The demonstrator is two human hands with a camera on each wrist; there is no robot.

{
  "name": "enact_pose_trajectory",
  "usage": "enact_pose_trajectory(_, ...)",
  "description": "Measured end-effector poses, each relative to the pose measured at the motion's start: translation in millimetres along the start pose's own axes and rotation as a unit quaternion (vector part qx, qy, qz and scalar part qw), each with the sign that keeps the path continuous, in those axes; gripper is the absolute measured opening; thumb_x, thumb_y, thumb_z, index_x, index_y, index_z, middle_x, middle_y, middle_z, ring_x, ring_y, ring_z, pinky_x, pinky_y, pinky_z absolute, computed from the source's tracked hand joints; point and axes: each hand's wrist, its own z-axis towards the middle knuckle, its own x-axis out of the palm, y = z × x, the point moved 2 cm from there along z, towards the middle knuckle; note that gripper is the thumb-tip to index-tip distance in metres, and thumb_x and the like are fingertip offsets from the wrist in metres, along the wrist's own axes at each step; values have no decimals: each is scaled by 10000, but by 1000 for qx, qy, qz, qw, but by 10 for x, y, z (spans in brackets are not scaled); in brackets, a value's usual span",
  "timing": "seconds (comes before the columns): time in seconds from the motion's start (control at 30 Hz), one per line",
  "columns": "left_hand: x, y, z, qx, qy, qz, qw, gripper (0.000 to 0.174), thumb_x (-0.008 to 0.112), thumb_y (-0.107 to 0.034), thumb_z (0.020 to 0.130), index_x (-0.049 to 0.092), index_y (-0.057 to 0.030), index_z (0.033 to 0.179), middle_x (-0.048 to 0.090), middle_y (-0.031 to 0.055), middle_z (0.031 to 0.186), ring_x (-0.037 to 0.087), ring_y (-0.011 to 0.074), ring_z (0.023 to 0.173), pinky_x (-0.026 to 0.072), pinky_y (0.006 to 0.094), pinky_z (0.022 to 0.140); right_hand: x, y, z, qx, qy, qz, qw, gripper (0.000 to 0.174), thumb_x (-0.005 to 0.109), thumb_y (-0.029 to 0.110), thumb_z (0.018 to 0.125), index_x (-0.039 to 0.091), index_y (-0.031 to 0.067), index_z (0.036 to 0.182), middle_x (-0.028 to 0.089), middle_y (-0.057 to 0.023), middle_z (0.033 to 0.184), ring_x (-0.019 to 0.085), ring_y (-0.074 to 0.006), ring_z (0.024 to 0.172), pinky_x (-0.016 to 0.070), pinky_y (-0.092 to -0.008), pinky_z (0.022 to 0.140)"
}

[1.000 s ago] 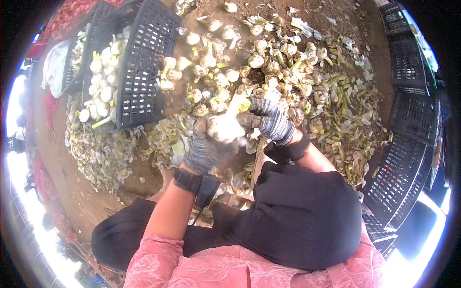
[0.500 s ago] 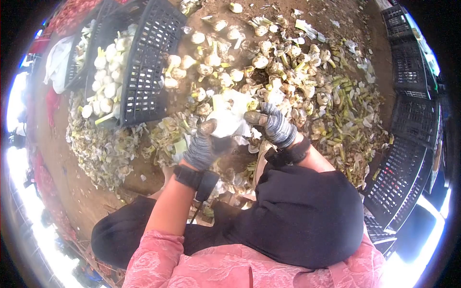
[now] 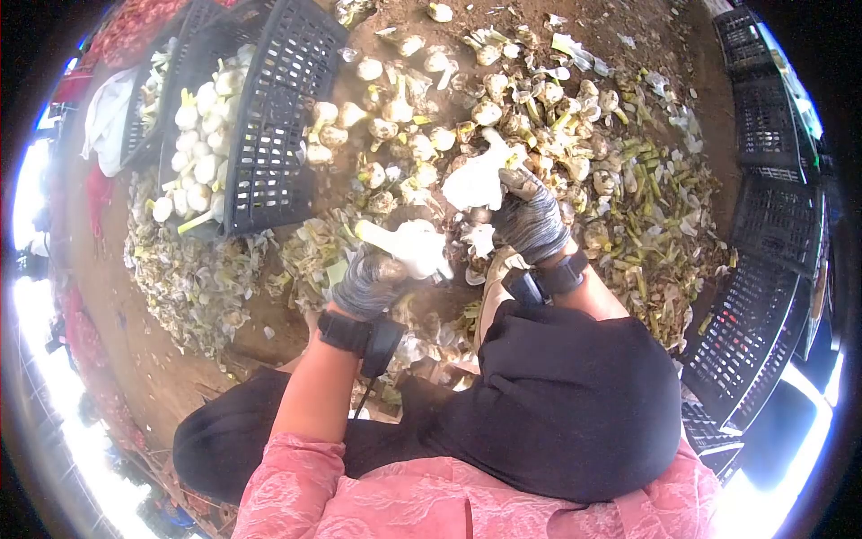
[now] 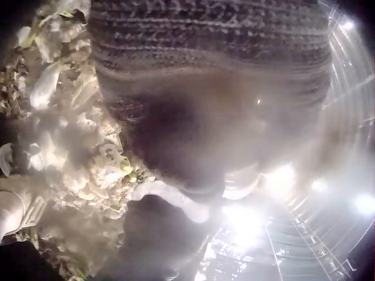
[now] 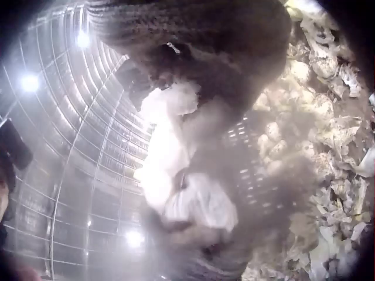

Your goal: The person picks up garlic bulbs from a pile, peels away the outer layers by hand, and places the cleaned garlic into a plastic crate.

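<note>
My gloved left hand [image 3: 368, 280] grips a white garlic bulb [image 3: 417, 247], its pale green stem pointing left. Up and to the right, my gloved right hand [image 3: 532, 216] pinches a bright white, ragged piece of garlic skin [image 3: 474, 180] between thumb and fingers, apart from the bulb. In the left wrist view the knitted glove [image 4: 211, 41] covers most of the picture and hides much of the bulb. White skin [image 5: 167, 152] hangs below the dark right glove [image 5: 199, 64] in the right wrist view.
Soiled garlic bulbs [image 3: 487, 113] lie heaped on the ground ahead. A black crate [image 3: 278, 117] of clean white bulbs [image 3: 206, 135] stands at left. Peelings pile up below it [image 3: 189, 287] and at right [image 3: 646, 234]. Black crates [image 3: 745, 332] line the right side.
The hands have drawn apart: the right hand moved up and right with the white skin. The left hand turned with the bulb, whose stem now points left.
</note>
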Motion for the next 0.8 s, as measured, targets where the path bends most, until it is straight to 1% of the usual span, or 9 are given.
enact_pose_trajectory(0.03,-43,33,18,13,31,6,999,771,786,-437,560,473,-46,1146,581,29,909,556,104,751,460,225,594,120,124,-71,42,-9,132,990,201,616,234,774,493,75,766,459,32,661,480,-118,621,465,-299,623)
enact_pose_trajectory(0.1,152,-212,-25,-34,3,69,997,757,785,-379,588,442,-52,1179,568,23,949,552,112,819,469,241,675,-21,57,-22,78,-7,-158,984,431,697,285,705,540,43,1024,602,-45,835,582,-143,756,489,-302,676)
enact_pose_trajectory(0.2,132,-232,-6,35,-29,177,983,584,715,-130,671,428,-49,1173,565,56,988,551,157,911,466,287,792,228,112,-25,11,125,-699,704,619,720,207,703,444,41,1232,630,-97,895,604,-175,809,480,-296,729)
enact_pose_trajectory(0.3,229,-300,5,100,-54,267,957,497,677,-61,685,430,-61,1116,558,47,949,552,149,879,468,280,771,259,129,-64,21,90,-479,873,441,713,207,714,569,45,1098,632,-116,896,607,-187,790,477,-297,731)
enact_pose_trajectory(0.57,224,-146,31,152,-73,362,917,509,661,-19,671,404,-75,1107,522,61,998,532,145,904,465,276,771,464,246,-111,-208,169,-660,702,237,622,219,654,644,67,834,586,-117,754,574,-300,705,454,-390,627)
enact_pose_trajectory(0.63,216,-22,25,-28,-114,-195,974,596,731,-153,668,389,-59,1148,501,53,974,520,150,877,461,274,765,479,275,-133,-213,172,-684,676,238,615,196,635,638,67,833,576,-114,757,569,-298,703,454,-388,619)
enact_pose_trajectory(0.67,237,-44,25,-27,-113,-195,974,596,731,-153,668,389,-59,1148,501,53,974,520,150,877,461,274,765,499,298,-139,-219,174,-708,649,242,607,173,615,632,66,832,567,-110,760,564,-296,701,454,-386,612)
enact_pose_trajectory(0.73,307,-204,21,187,-87,326,923,618,764,-144,647,426,-58,1156,537,60,1020,547,169,897,473,306,804,505,283,-119,-233,140,-695,666,227,600,161,617,628,61,819,557,-114,729,559,-302,681,451,-390,602)
enact_pose_trajectory(0.8,147,-113,18,112,-26,208,971,629,766,-152,649,426,-48,1167,540,56,1007,546,162,893,470,304,804,509,325,-113,-226,74,-659,713,174,585,130,660,613,40,806,546,-133,670,554,-317,642,446,-392,587)
